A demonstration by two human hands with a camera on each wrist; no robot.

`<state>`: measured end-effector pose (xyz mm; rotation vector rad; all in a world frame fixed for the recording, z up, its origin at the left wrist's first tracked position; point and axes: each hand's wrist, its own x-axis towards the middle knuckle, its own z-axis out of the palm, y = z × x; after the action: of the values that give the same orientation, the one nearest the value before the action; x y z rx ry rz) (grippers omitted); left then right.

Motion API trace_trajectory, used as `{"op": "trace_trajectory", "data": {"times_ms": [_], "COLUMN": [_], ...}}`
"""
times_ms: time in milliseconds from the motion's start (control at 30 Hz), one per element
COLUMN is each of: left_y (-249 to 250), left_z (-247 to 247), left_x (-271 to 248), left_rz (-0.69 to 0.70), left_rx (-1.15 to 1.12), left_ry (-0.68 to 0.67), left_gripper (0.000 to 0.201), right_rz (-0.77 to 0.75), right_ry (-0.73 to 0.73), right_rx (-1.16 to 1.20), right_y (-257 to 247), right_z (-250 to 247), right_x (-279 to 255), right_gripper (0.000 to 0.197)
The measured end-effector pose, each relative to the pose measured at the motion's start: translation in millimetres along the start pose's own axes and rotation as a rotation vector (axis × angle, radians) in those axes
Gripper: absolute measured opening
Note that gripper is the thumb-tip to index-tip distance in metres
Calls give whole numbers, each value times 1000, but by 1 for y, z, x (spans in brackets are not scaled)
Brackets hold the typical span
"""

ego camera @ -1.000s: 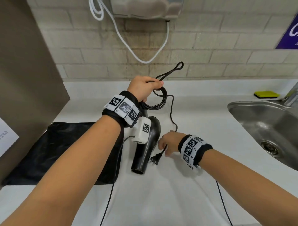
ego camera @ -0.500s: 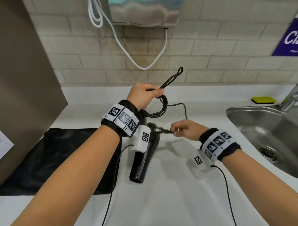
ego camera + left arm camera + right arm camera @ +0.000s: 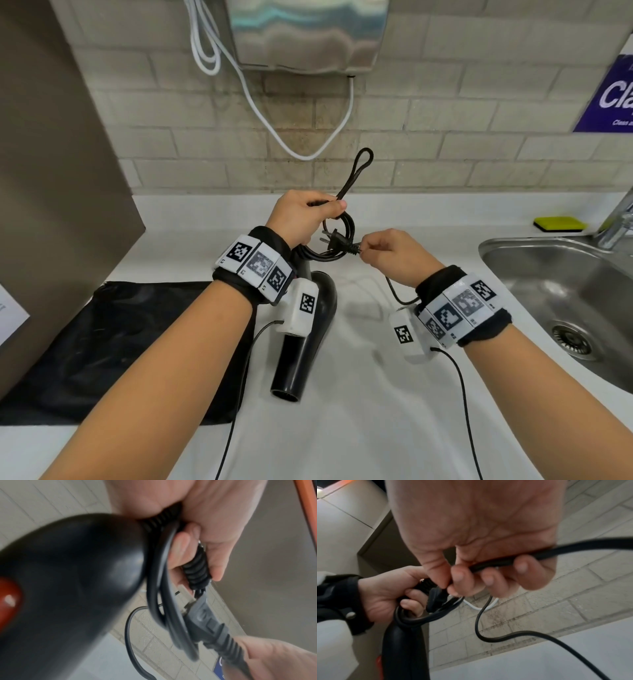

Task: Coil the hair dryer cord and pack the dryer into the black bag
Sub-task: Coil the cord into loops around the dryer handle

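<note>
Both hands up: right hand pinches the cord just behind the plug, now raised off the counter to the coil clenched in left hand; coiling nearly done. Hair dryer hangs below, black bag flat at left, unfilled.

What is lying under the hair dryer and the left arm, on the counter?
The black bag lies flat on the white counter. The hair dryer and the left forearm cover the bag's right edge; its inside cannot be seen.
</note>
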<state>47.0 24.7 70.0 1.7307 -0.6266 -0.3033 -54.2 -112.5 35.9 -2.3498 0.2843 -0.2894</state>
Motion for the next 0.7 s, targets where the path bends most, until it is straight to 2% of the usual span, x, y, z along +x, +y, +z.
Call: {"op": "trace_trajectory", "data": {"times_ms": [200, 400, 500, 567, 600, 633, 700], "left_y": [0, 7, 9, 9, 8, 8, 7], "left_z": [3, 10, 18, 21, 21, 20, 16], "left_x": [-1, -5, -7, -7, -7, -7, -7], "left_rz": [17, 68, 86, 93, 93, 95, 90], "left_rx": [11, 74, 60, 57, 59, 63, 69], "left_ry": [-22, -140, -171, -148, -141, -141, -133], "left_gripper": [5, 6, 14, 18, 19, 19, 13], "right_rz": [-51, -32, -6, 17, 23, 6, -56], "right_ry": [244, 466, 407, 325, 266, 213, 99], "right_rx": [-30, 120, 110, 89, 101, 111, 127], "right_y": [-8, -17, -13, -11, -10, -9, -6], "right_z": [10, 19, 19, 17, 16, 13, 7], "right_x": [4, 15, 29, 35, 35, 34, 32], "right_gripper": [11, 26, 23, 20, 25, 29, 23]}}
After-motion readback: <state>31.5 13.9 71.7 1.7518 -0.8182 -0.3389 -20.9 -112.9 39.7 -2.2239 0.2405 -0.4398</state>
